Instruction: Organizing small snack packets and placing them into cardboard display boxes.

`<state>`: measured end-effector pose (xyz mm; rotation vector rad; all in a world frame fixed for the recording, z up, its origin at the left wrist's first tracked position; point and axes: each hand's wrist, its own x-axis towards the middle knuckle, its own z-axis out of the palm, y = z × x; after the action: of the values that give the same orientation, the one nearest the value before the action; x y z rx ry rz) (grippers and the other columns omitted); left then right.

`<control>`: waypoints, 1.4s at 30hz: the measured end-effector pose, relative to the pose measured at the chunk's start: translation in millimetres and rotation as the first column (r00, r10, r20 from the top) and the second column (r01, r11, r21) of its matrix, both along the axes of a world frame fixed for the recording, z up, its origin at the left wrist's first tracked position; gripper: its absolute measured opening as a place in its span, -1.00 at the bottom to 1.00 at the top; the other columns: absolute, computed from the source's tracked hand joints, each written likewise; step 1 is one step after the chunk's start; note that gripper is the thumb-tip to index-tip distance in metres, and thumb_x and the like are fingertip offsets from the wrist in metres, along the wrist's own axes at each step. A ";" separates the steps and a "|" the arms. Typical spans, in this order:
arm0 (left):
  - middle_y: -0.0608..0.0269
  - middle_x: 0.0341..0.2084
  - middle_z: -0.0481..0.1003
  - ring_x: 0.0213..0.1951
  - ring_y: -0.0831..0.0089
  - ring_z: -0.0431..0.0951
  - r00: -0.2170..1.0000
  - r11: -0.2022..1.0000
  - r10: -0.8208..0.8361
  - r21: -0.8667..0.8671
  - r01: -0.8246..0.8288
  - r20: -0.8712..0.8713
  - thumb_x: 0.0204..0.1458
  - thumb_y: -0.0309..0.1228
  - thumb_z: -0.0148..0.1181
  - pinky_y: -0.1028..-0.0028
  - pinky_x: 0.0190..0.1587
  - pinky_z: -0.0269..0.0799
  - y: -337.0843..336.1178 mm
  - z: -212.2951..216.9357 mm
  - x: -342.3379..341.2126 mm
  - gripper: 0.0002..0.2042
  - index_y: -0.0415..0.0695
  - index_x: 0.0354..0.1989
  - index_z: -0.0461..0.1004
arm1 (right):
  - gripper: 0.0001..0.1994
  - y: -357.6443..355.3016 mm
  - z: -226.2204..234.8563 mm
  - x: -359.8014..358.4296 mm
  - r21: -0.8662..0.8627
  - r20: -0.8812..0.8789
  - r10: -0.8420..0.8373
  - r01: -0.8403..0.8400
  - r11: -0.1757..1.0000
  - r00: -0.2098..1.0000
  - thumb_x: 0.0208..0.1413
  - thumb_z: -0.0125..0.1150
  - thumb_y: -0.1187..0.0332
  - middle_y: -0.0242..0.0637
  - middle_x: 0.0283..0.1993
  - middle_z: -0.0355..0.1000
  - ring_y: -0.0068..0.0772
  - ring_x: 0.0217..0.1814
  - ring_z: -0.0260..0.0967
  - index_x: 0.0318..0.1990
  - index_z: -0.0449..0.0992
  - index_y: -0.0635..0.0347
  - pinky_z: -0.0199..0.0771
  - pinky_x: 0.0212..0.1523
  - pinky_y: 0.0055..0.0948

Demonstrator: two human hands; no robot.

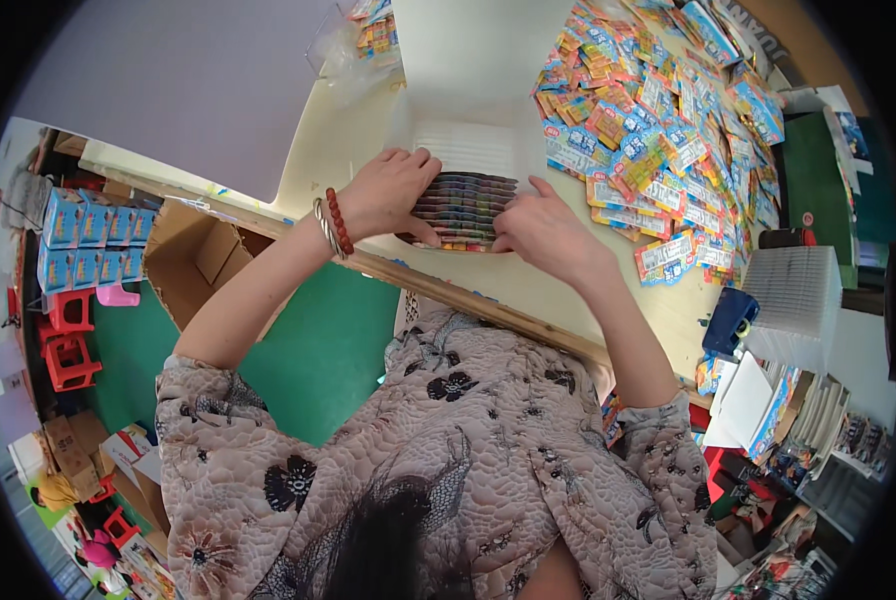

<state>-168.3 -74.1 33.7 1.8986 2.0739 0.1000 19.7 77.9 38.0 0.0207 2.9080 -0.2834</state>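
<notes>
Far left: blue boxes (93,240) stacked above red stools (68,335). An open cardboard carton (203,265) sat below the table edge (268,222). Left hand (393,192), wrist wearing a red bead bracelet (340,222), lay curled over the left end of a stack of coloured cards (463,210), fingers pressed on its top. Right hand (543,232) closed around the stack's right end, thumb on top. The stack rested near the table's front edge, on a clear plastic tray (473,145). Loose card packets (668,130) were heaped farther right; a white ribbed stack (793,300) beyond.
</notes>
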 end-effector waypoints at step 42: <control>-0.08 0.35 -0.12 0.36 -0.11 -0.07 0.990 0.966 0.088 0.251 -0.058 -0.109 -0.50 -0.15 0.55 -0.04 0.33 -0.11 85.5 4.0 7.2 0.22 0.02 0.41 -0.18 | -0.59 117.4 -61.0 43.6 -0.588 -0.531 -0.793 0.544 0.599 0.301 0.05 0.19 0.30 -0.13 0.00 0.33 -0.05 0.14 0.23 0.08 0.40 0.14 0.29 0.07 -0.14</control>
<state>-161.1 11.4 37.6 2.0126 2.3054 0.2818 63.3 195.3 -22.9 1.5266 3.3844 -1.1423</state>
